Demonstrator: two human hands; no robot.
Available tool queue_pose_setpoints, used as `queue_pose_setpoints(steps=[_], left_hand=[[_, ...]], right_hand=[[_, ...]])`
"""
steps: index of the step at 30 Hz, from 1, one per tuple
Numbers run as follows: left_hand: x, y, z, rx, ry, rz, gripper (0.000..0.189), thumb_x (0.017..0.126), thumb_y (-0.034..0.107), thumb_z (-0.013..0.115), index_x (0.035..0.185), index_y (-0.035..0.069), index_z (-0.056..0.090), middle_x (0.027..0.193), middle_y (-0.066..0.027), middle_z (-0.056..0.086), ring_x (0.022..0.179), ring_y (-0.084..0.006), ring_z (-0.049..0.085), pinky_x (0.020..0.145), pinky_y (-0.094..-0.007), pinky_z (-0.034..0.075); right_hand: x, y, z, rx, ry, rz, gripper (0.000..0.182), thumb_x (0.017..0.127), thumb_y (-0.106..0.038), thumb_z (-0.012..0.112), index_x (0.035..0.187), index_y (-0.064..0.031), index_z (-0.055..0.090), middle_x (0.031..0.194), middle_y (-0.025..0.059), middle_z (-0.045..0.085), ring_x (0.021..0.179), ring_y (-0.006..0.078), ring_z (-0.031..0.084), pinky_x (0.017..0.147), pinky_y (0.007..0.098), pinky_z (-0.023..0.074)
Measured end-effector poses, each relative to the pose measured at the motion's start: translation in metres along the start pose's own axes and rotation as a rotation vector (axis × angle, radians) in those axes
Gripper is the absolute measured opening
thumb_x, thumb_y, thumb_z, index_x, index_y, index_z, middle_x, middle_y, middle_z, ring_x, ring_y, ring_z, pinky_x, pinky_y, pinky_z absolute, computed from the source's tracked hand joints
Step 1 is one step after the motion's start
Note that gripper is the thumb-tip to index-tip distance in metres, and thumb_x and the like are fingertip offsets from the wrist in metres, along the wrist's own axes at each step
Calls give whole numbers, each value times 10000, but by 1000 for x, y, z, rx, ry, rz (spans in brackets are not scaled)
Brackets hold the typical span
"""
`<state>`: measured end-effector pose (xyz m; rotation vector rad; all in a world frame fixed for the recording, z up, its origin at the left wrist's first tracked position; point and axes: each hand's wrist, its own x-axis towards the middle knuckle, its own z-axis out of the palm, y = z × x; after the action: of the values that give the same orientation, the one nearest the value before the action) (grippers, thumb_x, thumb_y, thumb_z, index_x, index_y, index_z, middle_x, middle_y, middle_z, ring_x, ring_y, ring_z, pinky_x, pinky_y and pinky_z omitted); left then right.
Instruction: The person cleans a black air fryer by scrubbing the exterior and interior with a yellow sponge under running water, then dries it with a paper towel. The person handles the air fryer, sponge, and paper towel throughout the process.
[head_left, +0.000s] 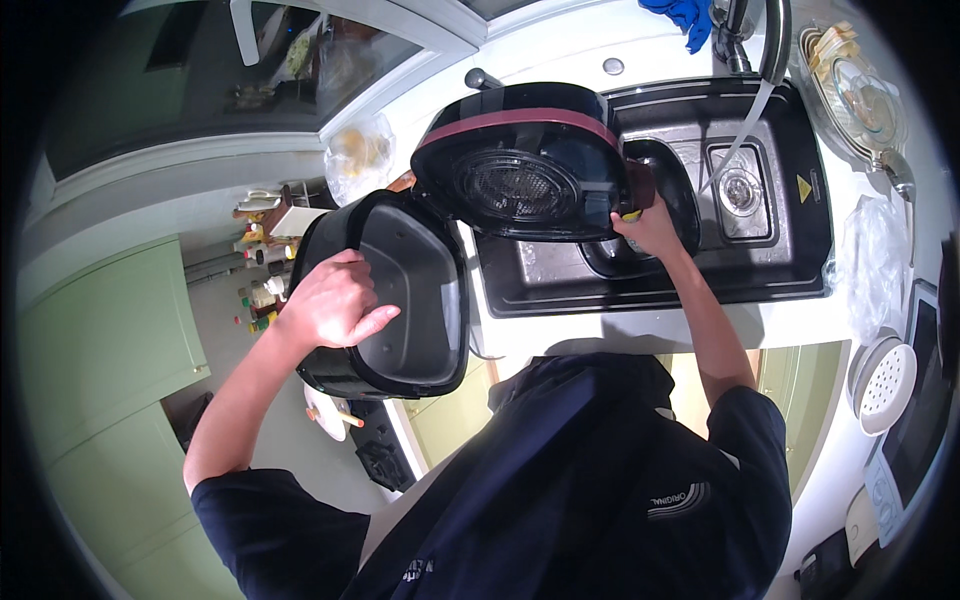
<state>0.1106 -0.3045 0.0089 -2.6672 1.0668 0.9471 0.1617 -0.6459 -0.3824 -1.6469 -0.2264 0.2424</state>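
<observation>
A black kitchen appliance, seemingly an air fryer, is tilted open at the counter's left. Its deep grey-lined pot body (416, 300) faces up towards me. The hinged lid (517, 184), with a dark red band and a round mesh grille, stands over the left part of the sink. My left hand (337, 300) grips the near-left rim of the body, thumb stretched over the cavity. At the lid's right end, my right hand (651, 225) is closed around the dark red handle (641, 184). Behind that hand a black basin (675, 176) sits in the black sink (787, 259).
Water runs from the faucet (776, 45) to the drain strainer (739, 191). A plastic bag (360, 154) lies by the window. At right are a glass-lidded dish rack (855, 97), another clear bag (870, 262) and a white perforated colander (885, 386). Bottles (262, 296) stand at left.
</observation>
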Motion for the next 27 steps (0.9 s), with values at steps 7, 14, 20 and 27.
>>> queue_pose_setpoints(steps=[7,14,20,27], left_hand=[[-3,19,9,-44,105,1,495,908,356,632,506,70,592,536,-81,553,640,-281,561,823,-377,470],[-4,15,6,-103,136,-50,493,934,351,605,550,44,576,580,-132,553,685,-336,565,830,-412,477],[-3,8,4,-131,158,-67,505,957,340,582,560,29,578,602,-149,557,724,-353,572,843,-424,476],[-10,-12,8,-429,244,-181,576,1048,281,455,535,25,509,594,-105,554,742,-313,616,1089,-455,405]], right_hand=[[-6,-3,-7,82,-36,44,924,755,-29,767,1561,-104,324,1320,71,594,1098,127,579,982,294,464],[-3,-6,-7,137,-35,87,847,756,-33,770,1515,-85,396,1234,63,620,1021,123,591,921,289,488],[3,8,-9,60,-16,-6,729,746,-91,804,1404,-53,492,1147,102,647,984,181,624,876,322,512],[7,0,-5,14,11,62,683,733,-117,808,1350,-27,530,1122,142,661,983,231,644,881,337,512]])
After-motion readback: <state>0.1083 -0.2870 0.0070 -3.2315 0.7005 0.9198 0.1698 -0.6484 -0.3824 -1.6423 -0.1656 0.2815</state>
